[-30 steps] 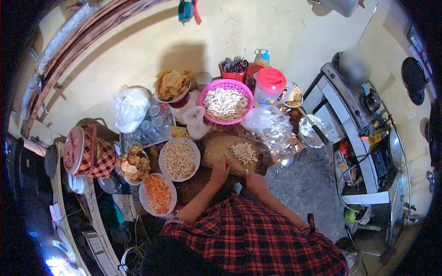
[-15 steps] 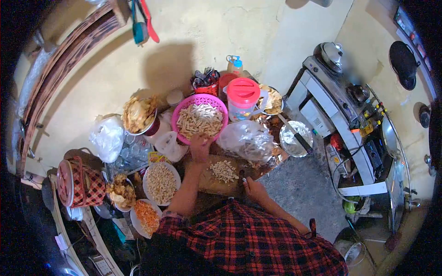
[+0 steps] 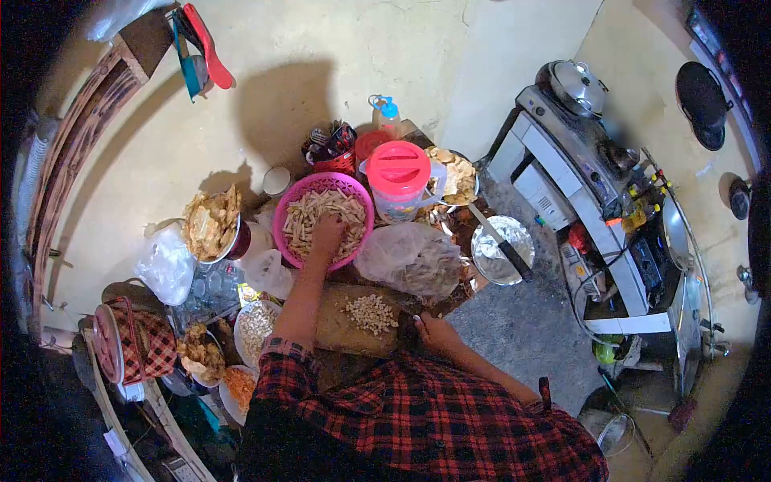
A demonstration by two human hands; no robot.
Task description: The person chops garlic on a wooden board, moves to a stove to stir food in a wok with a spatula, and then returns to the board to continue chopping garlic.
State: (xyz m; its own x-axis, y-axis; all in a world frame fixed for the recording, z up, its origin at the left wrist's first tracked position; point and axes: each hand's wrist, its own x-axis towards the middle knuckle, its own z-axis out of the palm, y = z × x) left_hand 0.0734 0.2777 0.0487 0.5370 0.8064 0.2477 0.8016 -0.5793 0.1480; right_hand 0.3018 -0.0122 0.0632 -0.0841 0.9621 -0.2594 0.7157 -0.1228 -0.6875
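My left hand [image 3: 328,234] reaches into a pink plastic basket [image 3: 281,241] full of pale cut sticks [image 3: 309,213]. Its fingers are down among the sticks and cannot be made out. On the wooden cutting board [image 3: 333,321] lies a small heap of pale diced pieces [image 3: 371,314]. My right hand [image 3: 434,331] is closed at the board's right edge, around the handle of what looks like a knife [image 3: 411,305]. Most of that handle is hidden by the fingers, and the dark blade points toward the board.
Past the board sit a clear plastic bag [image 3: 414,261] and a red-lidded pitcher [image 3: 399,181]. A silvery bowl [image 3: 502,249] with a dark-handled utensil stands right. Left are a plate of diced pieces [image 3: 255,325], orange shreds [image 3: 241,386] and a bowl of fried food [image 3: 213,225]. A stove [image 3: 554,112] stands far right.
My left hand has moved from the basket's near rim deeper in among the sticks. My right hand stays by the board with the knife. The view has shifted a little.
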